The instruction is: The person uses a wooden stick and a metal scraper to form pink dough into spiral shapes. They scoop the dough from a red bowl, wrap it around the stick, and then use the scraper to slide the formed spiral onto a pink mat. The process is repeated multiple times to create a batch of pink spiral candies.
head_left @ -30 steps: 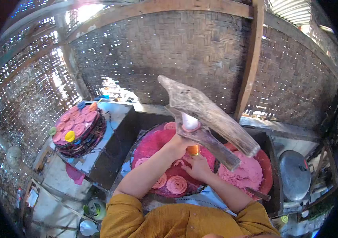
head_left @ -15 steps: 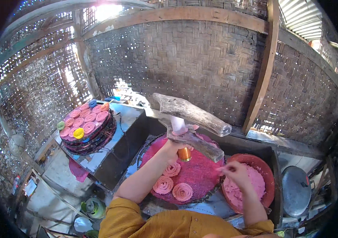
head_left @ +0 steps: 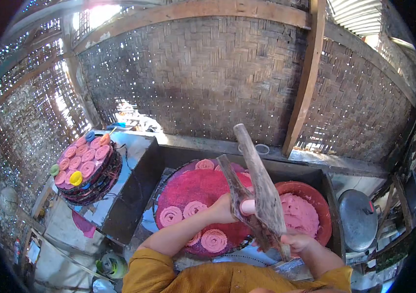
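Observation:
A wooden hand press [head_left: 261,183], two rough grey branch-like bars with a pale pink cylinder between them, is tilted in front of me. My left hand [head_left: 226,209] wraps round the lower bar beside the cylinder. At the near lower end of the bars is my right hand [head_left: 299,244], its fingers closed about the wood; part of its grip is hidden. Beneath lies a round magenta tray [head_left: 188,183] bearing several pink coiled dough spirals [head_left: 213,240]. Behind the press, to the right, a red-brown basin [head_left: 326,210] holds pink dough [head_left: 298,212].
On a ledge at the left stands a stack of round trays [head_left: 93,183] topped with pink spirals and small coloured pieces. A grey metal lid [head_left: 357,215] lies at the right. A green gas cylinder [head_left: 112,266] is low on the left. Woven walls [head_left: 208,73] enclose the space.
The press has swung from nearly upright over the tray to a tilt, its bars now pointing toward me. My right hand has come from above the dough down to the bars' near end.

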The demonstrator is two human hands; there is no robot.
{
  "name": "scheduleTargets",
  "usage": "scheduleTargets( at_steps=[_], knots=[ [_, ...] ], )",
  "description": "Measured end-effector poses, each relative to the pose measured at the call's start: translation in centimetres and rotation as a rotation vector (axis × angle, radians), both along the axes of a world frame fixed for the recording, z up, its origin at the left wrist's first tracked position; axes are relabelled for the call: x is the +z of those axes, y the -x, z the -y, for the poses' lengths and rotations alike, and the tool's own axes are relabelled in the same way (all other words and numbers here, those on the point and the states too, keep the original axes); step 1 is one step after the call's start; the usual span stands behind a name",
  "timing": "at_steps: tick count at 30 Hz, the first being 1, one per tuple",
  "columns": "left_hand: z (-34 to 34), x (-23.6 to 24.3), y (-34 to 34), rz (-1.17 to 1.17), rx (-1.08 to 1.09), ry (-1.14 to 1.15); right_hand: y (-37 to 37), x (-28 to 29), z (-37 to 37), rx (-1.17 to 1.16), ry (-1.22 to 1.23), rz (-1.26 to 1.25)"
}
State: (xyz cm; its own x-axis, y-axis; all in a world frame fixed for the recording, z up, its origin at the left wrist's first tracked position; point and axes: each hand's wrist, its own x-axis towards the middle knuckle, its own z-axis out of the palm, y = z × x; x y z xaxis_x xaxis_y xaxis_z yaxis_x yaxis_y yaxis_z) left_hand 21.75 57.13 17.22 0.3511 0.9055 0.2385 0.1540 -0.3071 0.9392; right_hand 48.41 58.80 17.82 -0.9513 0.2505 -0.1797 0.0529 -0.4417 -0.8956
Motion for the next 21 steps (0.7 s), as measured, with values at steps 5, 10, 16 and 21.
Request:
scheduleTargets(
  at_steps=[5,10,16,21],
  knots=[
    [-0.6,5.8,2.8,0.987,-0.521,0.19,2.1,1.6,1.7,0.058,0.044,-0.119],
    [0.7,12.7,-0.3,0.932,-0.891,-0.29,7.1,4.4,0.9,0.122,0.09,-0.073],
    [-2.4,11.3,1.4,1.096,-0.585,-0.217,6.7,4.1,-2.4,-0.044,0.135,0.234],
    [-6.6,4.0,5.4,1.29,-0.374,0.002,6.3,4.3,-4.7,-0.096,0.156,0.368]
  ],
)
